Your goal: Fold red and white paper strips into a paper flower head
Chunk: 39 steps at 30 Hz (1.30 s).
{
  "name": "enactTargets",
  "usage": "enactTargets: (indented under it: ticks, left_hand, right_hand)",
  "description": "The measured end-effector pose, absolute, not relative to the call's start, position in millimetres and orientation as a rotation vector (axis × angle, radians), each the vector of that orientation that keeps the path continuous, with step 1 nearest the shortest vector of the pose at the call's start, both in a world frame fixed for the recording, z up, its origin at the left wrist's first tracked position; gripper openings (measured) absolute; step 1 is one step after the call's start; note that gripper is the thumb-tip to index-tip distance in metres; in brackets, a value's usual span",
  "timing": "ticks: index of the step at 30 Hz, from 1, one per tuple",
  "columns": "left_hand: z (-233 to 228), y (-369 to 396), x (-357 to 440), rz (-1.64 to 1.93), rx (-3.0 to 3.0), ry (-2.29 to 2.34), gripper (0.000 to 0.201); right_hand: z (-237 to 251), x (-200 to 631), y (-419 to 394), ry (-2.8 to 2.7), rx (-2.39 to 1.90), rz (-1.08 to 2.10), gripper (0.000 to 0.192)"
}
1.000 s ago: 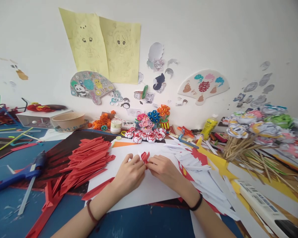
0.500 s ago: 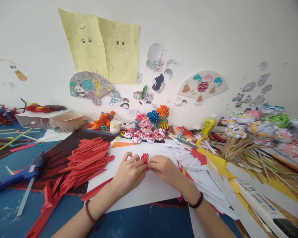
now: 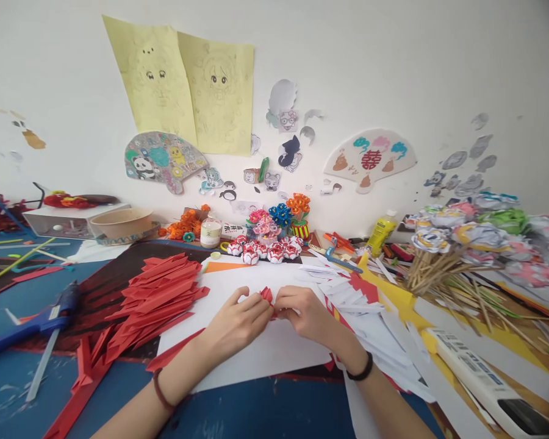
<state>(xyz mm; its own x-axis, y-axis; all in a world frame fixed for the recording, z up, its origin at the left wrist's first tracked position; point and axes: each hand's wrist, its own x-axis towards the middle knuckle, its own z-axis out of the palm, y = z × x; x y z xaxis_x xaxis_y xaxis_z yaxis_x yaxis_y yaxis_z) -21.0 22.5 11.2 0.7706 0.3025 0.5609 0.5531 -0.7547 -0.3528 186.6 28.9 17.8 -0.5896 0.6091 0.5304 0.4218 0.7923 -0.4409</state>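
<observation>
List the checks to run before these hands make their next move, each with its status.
1. Left hand holding the red paper piece: ok, pinched in the fingers.
2. Right hand on the same piece: ok, fingertips at its right side.
3. Folds at the base fully visible: not ok, fingers cover them.
4. White sheet beneath both hands: ok.
5. Blue glue gun away from both hands: ok, far left.
6. Glue gun cool: cannot tell.

The left hand [image 3: 241, 318] and right hand [image 3: 305, 311] nearly meet, fingers [image 3: 287, 297] curled inward; behind them, wrists [image 3: 349, 349] and forearms [image 3: 139, 413] spread apart.
</observation>
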Motion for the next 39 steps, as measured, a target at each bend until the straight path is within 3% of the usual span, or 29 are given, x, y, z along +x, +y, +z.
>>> enactTargets:
  ticks: [10,18,25,27,35,39]
  left_hand:
    - [13.2,17.8,-14.1,-0.786,-2.453,-0.817,0.029]
    - [12.0,11.8,-10.7,-0.864,-2.467,-1.003,0.018]
    - [12.9,13.2,-7.0,-1.007,-2.581,-1.256,0.018]
    - [12.5,14.9,-6.7,-1.021,-2.552,-1.342,0.019]
    - [22.2,10.3,-14.2,-1.085,-2.430,-1.260,0.013]
    - [22.7,6.3,-14.7,-0.874,-2.359,-1.049,0.019]
  right_hand:
    - [23.9,187.7,30.4,-2.140,-0.750,0.625,0.029]
    - [18.0,178.9,29.2,-2.042,-0.789,0.753,0.030]
    - [16.7,176.7,32.0,-1.846,-0.888,1.126,0.006]
    - [20.2,178.7,32.1,-1.844,-0.859,1.230,0.014]
    - [24.9,176.2,30.1,-1.900,-0.882,1.038,0.034]
    - [23.3,175.1,29.8,-1.859,-0.861,1.085,0.037]
